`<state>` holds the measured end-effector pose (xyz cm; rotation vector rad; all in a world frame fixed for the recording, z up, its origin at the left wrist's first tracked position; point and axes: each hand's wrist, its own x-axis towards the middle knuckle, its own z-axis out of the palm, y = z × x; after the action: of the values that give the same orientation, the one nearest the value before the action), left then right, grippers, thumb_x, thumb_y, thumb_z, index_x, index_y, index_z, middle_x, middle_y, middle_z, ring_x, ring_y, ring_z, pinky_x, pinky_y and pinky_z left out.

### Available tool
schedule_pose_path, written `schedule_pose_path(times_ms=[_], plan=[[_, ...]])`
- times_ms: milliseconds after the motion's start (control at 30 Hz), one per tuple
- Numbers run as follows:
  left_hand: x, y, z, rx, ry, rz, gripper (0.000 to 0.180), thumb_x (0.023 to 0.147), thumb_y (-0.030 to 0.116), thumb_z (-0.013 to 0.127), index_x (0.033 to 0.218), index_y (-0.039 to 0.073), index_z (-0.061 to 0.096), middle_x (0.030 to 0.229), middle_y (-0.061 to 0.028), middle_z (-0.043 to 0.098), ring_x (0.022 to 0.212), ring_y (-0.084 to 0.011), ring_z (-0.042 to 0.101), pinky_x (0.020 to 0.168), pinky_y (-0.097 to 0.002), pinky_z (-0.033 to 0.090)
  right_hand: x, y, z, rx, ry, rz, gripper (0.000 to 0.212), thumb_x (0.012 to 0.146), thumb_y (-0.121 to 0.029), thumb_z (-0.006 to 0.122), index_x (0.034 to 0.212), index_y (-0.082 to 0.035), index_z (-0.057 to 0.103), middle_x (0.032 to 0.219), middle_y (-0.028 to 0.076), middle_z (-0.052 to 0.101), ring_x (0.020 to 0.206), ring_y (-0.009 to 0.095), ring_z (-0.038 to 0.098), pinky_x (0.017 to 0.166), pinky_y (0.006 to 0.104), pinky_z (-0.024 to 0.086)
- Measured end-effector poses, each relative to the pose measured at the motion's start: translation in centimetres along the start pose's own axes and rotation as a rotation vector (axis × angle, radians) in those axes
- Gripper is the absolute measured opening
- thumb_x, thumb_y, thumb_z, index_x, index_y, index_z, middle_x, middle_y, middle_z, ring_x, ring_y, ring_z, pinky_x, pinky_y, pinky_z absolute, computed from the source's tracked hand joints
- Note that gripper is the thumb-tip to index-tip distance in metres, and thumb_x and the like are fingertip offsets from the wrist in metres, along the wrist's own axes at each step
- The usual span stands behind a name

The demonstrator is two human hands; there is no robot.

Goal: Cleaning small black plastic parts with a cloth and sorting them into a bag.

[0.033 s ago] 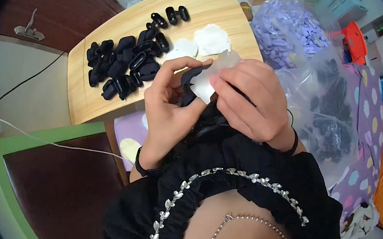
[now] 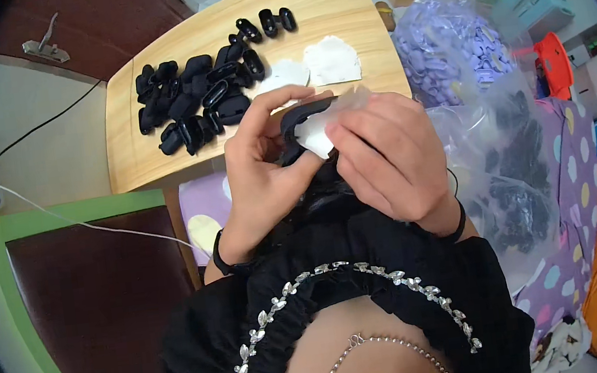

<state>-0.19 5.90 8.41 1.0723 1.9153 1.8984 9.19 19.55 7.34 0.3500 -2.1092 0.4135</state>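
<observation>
My left hand is closed around a black curved, padded-looking piece, with the thumb along its lower edge. Between the fingers and thumb of my right hand is a thin white sheet with a jagged edge. The sheet lies against the open curve of the black piece. My palm and fingers hide much of both, so the black piece's exact kind is unclear. Just beyond my hands, a white sheet rests on the table beside another white sheet.
Several black rounded pieces lie in a pile on the wooden table. To the right stands a clear bag of lilac pieces, above another clear bag with dark contents. A white cable runs past the brown chair back.
The white sheet in my right hand has tilted and shifted slightly against the black piece, which shows a little more of its upper edge. Both hands keep their grip.
</observation>
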Motion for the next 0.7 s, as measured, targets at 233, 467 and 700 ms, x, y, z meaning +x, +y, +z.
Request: schedule_pose_path(times_ms=[233,467,700], plan=[[-0.1,-1.5,0.0,0.023,0.046,0.069,0.050,0.068,-0.016,0.064,0.116,-0.004,0.058,0.109,-0.0153,0.064,0.101,-0.0182,0.061,0.088,-0.0282,0.048,0.3,-1.2,0.7,-0.131,-0.062,0.114,0.031,0.062,-0.004,0.069,0.092,-0.002,0.066,0.097,0.011,0.060,0.090,0.031,0.053,0.079,0.0412,0.044],[0.2,-2.5,0.7,-0.054,0.205,0.036,0.046,0.068,-0.018,0.065,0.112,-0.005,0.060,0.107,-0.0155,0.064,0.096,-0.0198,0.062,0.085,-0.0304,0.052,0.1,-2.1,2.6,-0.116,-0.060,0.359,0.034,0.061,-0.005,0.070,0.094,-0.010,0.067,0.106,0.010,0.058,0.098,0.032,0.047,0.085,0.0433,0.040],[0.6,-3.9,0.9,-0.097,0.250,0.016,0.044,0.069,-0.018,0.064,0.111,-0.006,0.060,0.107,-0.0149,0.063,0.096,-0.0207,0.062,0.083,-0.0316,0.053,-0.1,-2.4,3.8,-0.077,-0.122,0.474,0.037,0.062,-0.005,0.069,0.098,-0.012,0.066,0.116,0.011,0.051,0.107,0.035,0.044,0.089,0.0441,0.040]])
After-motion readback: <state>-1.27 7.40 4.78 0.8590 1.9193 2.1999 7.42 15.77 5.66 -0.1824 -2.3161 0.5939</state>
